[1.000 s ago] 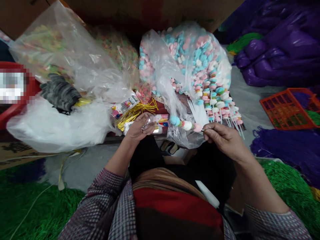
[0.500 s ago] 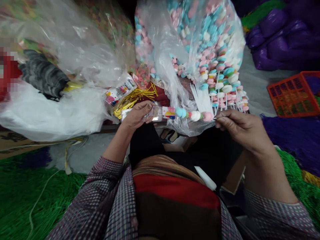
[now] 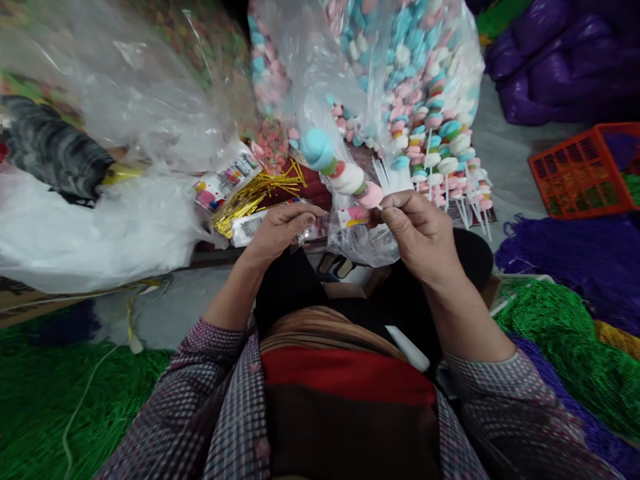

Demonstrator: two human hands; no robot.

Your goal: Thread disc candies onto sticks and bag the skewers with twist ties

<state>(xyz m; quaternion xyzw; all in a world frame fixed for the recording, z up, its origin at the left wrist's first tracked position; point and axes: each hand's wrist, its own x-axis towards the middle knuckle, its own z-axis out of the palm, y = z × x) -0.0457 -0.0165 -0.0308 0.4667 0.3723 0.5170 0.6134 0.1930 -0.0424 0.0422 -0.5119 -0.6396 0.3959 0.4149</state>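
My right hand (image 3: 420, 230) pinches the white stick of a marshmallow skewer (image 3: 348, 177), which tilts up and to the left. The skewer carries blue, white and pink marshmallows with green and red pieces between them. In my left hand (image 3: 283, 230) is a clear plastic wrapper (image 3: 353, 216) with a printed end, closed between thumb and fingers. That printed end reaches to my right fingertips, below the skewer; whether they grip it too I cannot tell. Gold twist ties (image 3: 250, 200) and a stack of printed wrappers (image 3: 246, 227) lie beside my left hand.
Finished-looking skewers (image 3: 445, 160) lie at the right against a large bag of marshmallows (image 3: 410, 47). White sticks (image 3: 393, 175) lie behind my right hand. A bag of small candies (image 3: 273, 143), white plastic (image 3: 100, 227) and an orange crate (image 3: 580, 173) are around.
My right hand has moved left toward my left hand. The skewer, earlier level and in line with the wrapper, now points up and left above it.
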